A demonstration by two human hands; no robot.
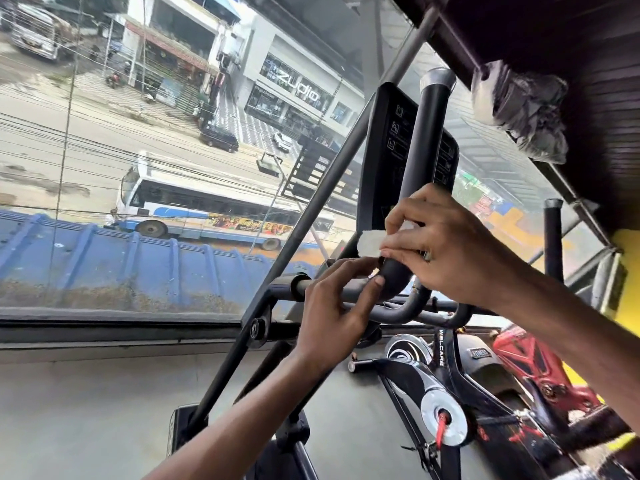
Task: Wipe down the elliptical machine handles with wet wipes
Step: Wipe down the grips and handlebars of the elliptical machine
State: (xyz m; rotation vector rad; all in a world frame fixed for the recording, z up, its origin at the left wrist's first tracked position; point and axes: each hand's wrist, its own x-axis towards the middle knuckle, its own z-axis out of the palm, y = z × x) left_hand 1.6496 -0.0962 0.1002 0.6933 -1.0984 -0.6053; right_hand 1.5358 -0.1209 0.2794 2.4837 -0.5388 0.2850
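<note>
Right hand (457, 251) reaches in from the right, fingers curled round the white, crumpled wet wipe (372, 244), pressing it against the handle (426, 140) near its lower bend; left hand (332, 306), coming up from below, seems to pinch the wipe's bottom edge; the black padded tube runs upward, silver-capped.

Flat, overcast daylight enters through the window (138, 168) beyond both hands; the pale road outside is almost washed out. Left hand (329, 306) and right hand (450, 247) are evenly lit and fairly sharp, with soft shade beneath. Wet wipe (370, 242) reads bright white with little texture. Handle (420, 150) above the hands shows a long dull sheen. Ceiling (554, 36) up-right of the right hand is dark; cloth bundle (523, 109) there is smeared by blur. Chrome disc (443, 417) below the right hand shows hard glints. Straight bars bow near the edges: wide-angle distortion.
</note>
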